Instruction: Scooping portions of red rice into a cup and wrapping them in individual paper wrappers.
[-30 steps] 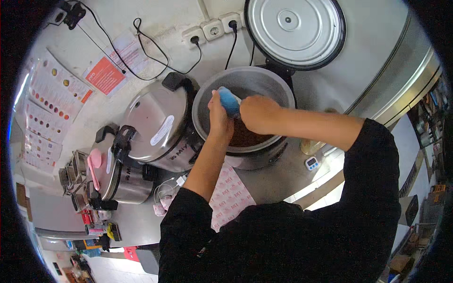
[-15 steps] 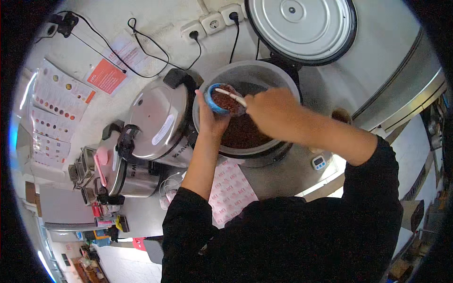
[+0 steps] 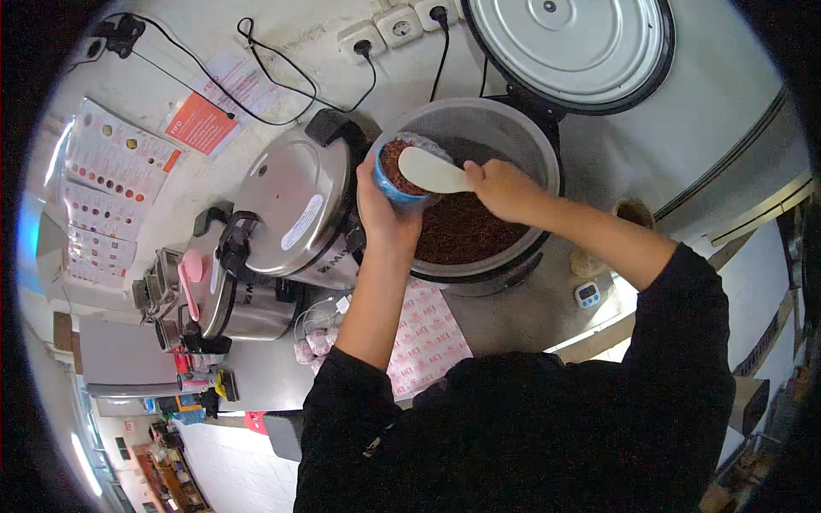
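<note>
Two hands meet over the open rice cooker [image 3: 500, 256] at upper centre. The left hand [image 3: 383, 209] grips a small blue bowl [image 3: 395, 173] of dark reddish rice; the right hand [image 3: 505, 188] clasps a white paddle [image 3: 432, 171] resting on it. A closed steel cooker [image 3: 295, 218] sits left.

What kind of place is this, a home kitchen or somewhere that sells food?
Most likely a commercial kitchen or food stall. Three large electric cookers line one steel counter: an open rice cooker full of dark reddish grain and two closed steel cookers. Illustrated charts hang on the wall.
</note>
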{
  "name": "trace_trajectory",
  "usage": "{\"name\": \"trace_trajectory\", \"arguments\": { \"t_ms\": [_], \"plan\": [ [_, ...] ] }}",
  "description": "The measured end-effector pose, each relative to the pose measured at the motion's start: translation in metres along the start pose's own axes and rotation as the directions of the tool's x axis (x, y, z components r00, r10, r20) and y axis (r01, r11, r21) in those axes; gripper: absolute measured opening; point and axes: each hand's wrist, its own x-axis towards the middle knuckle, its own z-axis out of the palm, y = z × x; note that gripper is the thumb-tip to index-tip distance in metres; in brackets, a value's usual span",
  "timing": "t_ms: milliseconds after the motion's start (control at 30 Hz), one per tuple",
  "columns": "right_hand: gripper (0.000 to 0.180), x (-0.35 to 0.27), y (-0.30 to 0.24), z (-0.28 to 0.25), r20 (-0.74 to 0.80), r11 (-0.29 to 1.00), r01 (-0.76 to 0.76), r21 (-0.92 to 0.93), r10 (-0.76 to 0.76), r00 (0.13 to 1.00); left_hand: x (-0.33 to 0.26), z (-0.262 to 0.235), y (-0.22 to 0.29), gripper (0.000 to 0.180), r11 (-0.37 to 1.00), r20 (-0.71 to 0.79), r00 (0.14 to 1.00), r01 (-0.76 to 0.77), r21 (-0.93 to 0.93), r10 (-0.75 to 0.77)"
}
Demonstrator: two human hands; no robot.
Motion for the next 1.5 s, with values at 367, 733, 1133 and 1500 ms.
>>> {"name": "trace_trajectory", "arguments": {
  "t_ms": [367, 733, 1133, 1500],
  "plan": [
    [0.049, -0.002, -0.045, -0.005, 0.168, 0.931, 0.233, -0.282, -0.191, 0.967, -0.002, -0.011, -0.005, 0.036, 0.966, 0.002, 0.984, -0.173, 0.194, 0.176],
    [0.033, 0.009, -0.023, -0.062, 0.221, 0.576, 0.290, -0.764, -0.187, 0.957, 0.024, -0.032, 0.002, 0.028, 0.942, -0.027, 0.981, -0.175, 0.285, 0.190],
    [0.053, 0.004, -0.025, -0.041, -0.008, 0.904, 0.247, -0.349, -0.267, 0.964, 0.011, -0.009, 0.005, 0.034, 0.975, -0.042, 0.976, -0.211, 0.066, 0.214],
    [0.032, 0.023, -0.036, -0.010, 0.479, 0.702, 0.522, -0.484, -0.287, 0.829, 0.006, -0.013, -0.012, 0.026, 0.959, -0.055, 0.967, -0.239, 0.149, 0.249]
  ]
}}
